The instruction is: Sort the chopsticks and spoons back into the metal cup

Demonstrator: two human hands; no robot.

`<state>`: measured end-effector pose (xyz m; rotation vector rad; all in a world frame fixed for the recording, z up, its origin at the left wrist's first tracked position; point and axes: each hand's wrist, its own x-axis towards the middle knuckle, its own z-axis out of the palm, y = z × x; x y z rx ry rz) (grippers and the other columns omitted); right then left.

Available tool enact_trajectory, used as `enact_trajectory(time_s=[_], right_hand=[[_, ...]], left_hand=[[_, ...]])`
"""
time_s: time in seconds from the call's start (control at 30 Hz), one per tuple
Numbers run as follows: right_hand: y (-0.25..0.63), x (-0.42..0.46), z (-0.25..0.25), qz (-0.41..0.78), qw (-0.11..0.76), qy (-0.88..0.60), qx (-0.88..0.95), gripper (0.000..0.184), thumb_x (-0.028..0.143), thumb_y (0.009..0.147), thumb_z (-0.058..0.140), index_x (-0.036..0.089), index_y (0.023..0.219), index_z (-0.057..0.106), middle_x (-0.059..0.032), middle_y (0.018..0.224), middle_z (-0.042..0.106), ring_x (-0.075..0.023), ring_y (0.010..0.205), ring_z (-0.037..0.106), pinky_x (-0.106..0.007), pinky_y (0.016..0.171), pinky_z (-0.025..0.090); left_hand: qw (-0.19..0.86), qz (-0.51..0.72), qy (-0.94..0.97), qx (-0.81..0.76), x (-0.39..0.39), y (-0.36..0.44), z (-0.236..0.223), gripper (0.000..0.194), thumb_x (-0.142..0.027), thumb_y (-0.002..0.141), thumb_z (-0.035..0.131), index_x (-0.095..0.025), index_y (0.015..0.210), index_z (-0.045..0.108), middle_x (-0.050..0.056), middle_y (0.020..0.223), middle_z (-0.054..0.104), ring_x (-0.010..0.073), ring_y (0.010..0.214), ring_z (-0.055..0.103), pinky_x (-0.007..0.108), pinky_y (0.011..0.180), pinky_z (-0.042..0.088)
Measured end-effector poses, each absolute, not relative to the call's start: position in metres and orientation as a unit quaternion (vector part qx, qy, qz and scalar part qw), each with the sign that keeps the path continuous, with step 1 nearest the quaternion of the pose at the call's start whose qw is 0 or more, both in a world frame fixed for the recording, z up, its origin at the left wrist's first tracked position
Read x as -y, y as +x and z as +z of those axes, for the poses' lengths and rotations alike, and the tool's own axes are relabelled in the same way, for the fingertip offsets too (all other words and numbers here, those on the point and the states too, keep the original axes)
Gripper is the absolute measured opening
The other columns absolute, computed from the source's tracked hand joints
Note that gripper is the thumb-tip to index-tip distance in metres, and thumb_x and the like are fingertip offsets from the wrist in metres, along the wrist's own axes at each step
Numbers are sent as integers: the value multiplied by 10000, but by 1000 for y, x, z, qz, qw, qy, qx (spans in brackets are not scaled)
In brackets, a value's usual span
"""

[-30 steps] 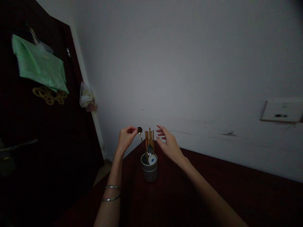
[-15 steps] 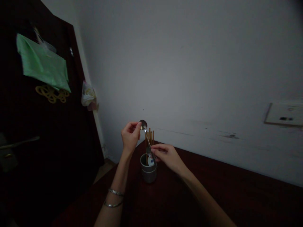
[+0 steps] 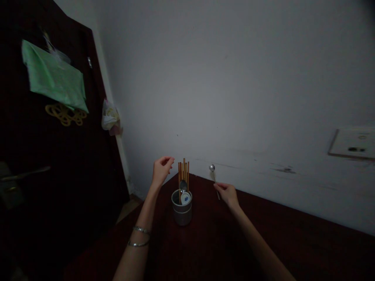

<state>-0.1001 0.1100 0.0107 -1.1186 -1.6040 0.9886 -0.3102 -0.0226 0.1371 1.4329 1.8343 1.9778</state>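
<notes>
My right hand (image 3: 229, 195) pinches a metal spoon (image 3: 212, 168) by its handle, bowl end up, to the right of a grey cylindrical holder (image 3: 183, 218). The spoon's bowl and part of its handle look slightly blurred. Left of the holder's chopsticks, my left hand (image 3: 161, 171) is raised with loosely curled, parted fingers and nothing in them. Several wooden chopsticks (image 3: 184, 169) stand upright in the holder. With them are another metal spoon (image 3: 183, 185) and a white spoon with a blue mark (image 3: 185, 198). The lower ends of these utensils are hidden inside.
The holder stands on a dark red table (image 3: 211, 242) near its back corner. Behind it rises a pale wall (image 3: 222, 97) with a socket plate (image 3: 353, 142) at right. At left, a green cloth (image 3: 55, 76) hangs on a dark door (image 3: 96, 164), with a plastic bag (image 3: 110, 117) beside it.
The metal spoon has passed from my left hand to my right and come out of the holder, moving right. My left hand has let go and stays left of the chopsticks.
</notes>
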Motion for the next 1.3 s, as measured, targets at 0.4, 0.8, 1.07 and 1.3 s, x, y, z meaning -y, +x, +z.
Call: enact_trajectory(time_s=[0.4, 0.8, 1.07, 1.3], right_hand=[[-99, -126, -48, 292, 316, -494, 755, 196, 287, 697, 559, 158, 750, 696, -79, 735, 692, -201, 717, 645, -238, 612, 440], [-101, -105, -40, 162, 272, -489, 813, 225, 251, 781, 487, 157, 835, 684, -108, 897, 650, -207, 833, 620, -243, 681, 419], [-103, -94, -40, 108, 263, -471, 835, 274, 246, 832, 417, 147, 870, 670, -109, 893, 606, -180, 802, 609, -237, 697, 406], [-104, -94, -44, 93, 256, -475, 837, 300, 265, 847, 399, 139, 901, 665, -110, 882, 584, -169, 782, 599, -228, 697, 405]], left_hand=[[126, 622, 490, -598, 14, -313, 124, 278, -389, 668, 527, -118, 668, 588, 0, 533, 534, 58, 415, 429, 162, 353, 320], [40, 506, 571, -645, 31, -299, 137, 324, -416, 704, 513, -120, 624, 617, -10, 498, 535, 70, 438, 433, 175, 421, 320], [8, 392, 655, -646, 44, -288, 146, 284, -355, 721, 505, -127, 656, 662, 5, 564, 588, 87, 509, 474, 184, 480, 316], [65, 277, 709, -645, 49, -297, 118, 244, -349, 711, 537, -148, 685, 674, 23, 604, 623, 106, 532, 513, 187, 477, 320]])
